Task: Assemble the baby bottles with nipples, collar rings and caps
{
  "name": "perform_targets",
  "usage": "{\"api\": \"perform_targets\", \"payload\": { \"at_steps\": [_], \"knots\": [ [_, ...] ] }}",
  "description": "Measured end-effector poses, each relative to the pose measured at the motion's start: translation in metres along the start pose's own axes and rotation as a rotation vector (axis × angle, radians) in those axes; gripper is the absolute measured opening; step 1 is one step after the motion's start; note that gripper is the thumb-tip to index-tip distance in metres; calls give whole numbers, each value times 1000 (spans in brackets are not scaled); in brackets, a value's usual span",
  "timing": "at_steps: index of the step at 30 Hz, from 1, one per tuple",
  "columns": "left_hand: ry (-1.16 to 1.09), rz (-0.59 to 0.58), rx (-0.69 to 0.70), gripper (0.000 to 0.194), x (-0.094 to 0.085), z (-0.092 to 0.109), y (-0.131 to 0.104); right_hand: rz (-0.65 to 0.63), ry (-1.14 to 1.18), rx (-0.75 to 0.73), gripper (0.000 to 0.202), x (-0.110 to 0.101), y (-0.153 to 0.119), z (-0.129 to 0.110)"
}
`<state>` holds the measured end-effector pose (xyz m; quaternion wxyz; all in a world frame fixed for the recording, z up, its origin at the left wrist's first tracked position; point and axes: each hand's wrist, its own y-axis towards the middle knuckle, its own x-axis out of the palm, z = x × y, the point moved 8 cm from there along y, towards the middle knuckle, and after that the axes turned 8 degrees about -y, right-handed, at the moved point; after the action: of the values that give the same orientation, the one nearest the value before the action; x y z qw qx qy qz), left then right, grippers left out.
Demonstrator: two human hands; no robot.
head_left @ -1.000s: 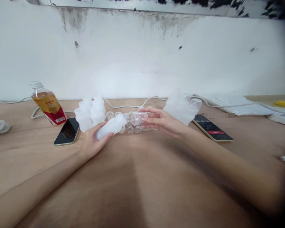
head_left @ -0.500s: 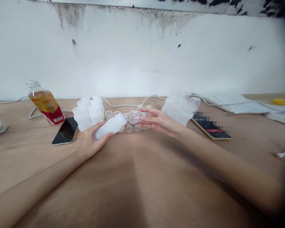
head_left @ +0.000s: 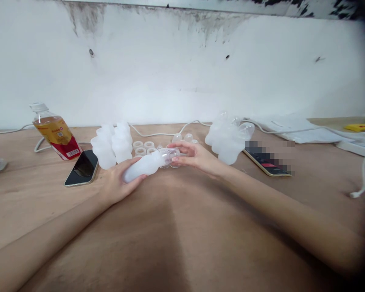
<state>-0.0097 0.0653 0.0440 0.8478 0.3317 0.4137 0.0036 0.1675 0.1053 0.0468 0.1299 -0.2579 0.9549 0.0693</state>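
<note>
My left hand (head_left: 114, 179) is wrapped round a translucent white bottle (head_left: 142, 167), which is tilted with its neck to the upper right. With its fingers, my right hand (head_left: 197, 157) grips a clear plastic cap (head_left: 167, 156) against the bottle's neck. Whether the cap is fully seated I cannot tell. Behind the bottle lie several white rings (head_left: 139, 151). Small clear teat-like domes (head_left: 177, 138) stand beyond my right fingers, partly hidden by them. A cluster of white bottles (head_left: 121, 142) stands past my left hand.
To the right, more white bottles (head_left: 226, 142) with clear caps stand together. One phone (head_left: 82, 168) lies at the left by a drink bottle (head_left: 59, 136), another phone (head_left: 267, 162) at the right. A white cable (head_left: 158, 134) runs along the wall; a white bag (head_left: 286, 129) lies back right.
My right hand has moved left and brought the clear cap onto the bottle's neck. My left hand still holds the bottle, now turned slightly flatter. The view has shifted a little.
</note>
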Motion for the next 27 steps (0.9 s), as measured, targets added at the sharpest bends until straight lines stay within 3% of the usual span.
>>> {"api": "perform_targets", "payload": {
  "at_steps": [8, 16, 27],
  "knots": [
    [8, -6, 67, 41, 2, 4, -2, -30, -62, -69, 46, 1, 1, -4],
    [21, 6, 101, 42, 1, 8, -3, -38, -121, -38, 51, 1, 1, -1],
    [5, 42, 267, 39, -3, 23, -7, -56, -217, -77, 50, 6, -4, -10]
  ]
}}
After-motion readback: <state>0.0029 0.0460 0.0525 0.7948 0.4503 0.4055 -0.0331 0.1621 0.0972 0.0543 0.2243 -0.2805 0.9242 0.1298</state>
